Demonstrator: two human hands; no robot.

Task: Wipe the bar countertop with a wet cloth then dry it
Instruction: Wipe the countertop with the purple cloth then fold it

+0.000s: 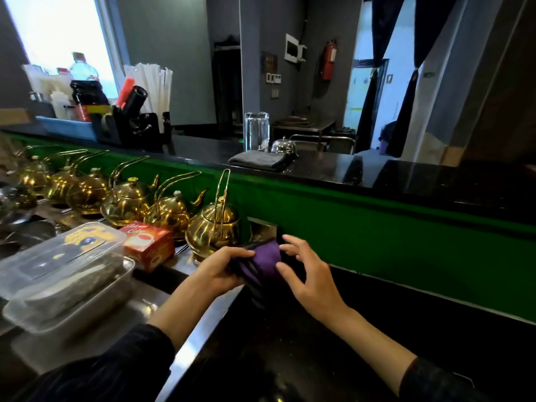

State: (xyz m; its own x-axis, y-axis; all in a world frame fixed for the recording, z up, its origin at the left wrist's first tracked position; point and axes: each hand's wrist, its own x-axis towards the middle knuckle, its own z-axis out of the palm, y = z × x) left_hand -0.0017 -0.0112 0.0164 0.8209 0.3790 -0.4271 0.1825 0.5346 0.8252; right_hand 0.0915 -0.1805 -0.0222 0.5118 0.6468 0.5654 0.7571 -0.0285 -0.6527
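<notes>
Behind a bar with a green-painted front panel (377, 227), a glossy black raised countertop (333, 169) runs across the view from nine o'clock toward three o'clock. At about twelve o'clock on that top lies a folded grey cloth (259, 160), with a small silver dome bell (283, 145) and clear upturned glasses (256, 130) just behind it.

Lower down, a black work surface (290, 358) meets a steel counter (200, 338) on the left. Along the steel counter, from ten o'clock inward, stands a row of shiny gold kettles with tall loop handles (213, 227). Beside them sit a red cardboard tea box (148, 245) and stacked clear plastic lidded tubs (63, 274).

Near the centre, a crumpled purple and black cloth (265, 261) is held just above the black work surface, close to the nearest kettle. The left hand (220, 266) is curled around the cloth's left side, fingers closed on the fabric. The right hand (307, 274) has its fingers spread, fingertips touching the cloth's right edge.
</notes>
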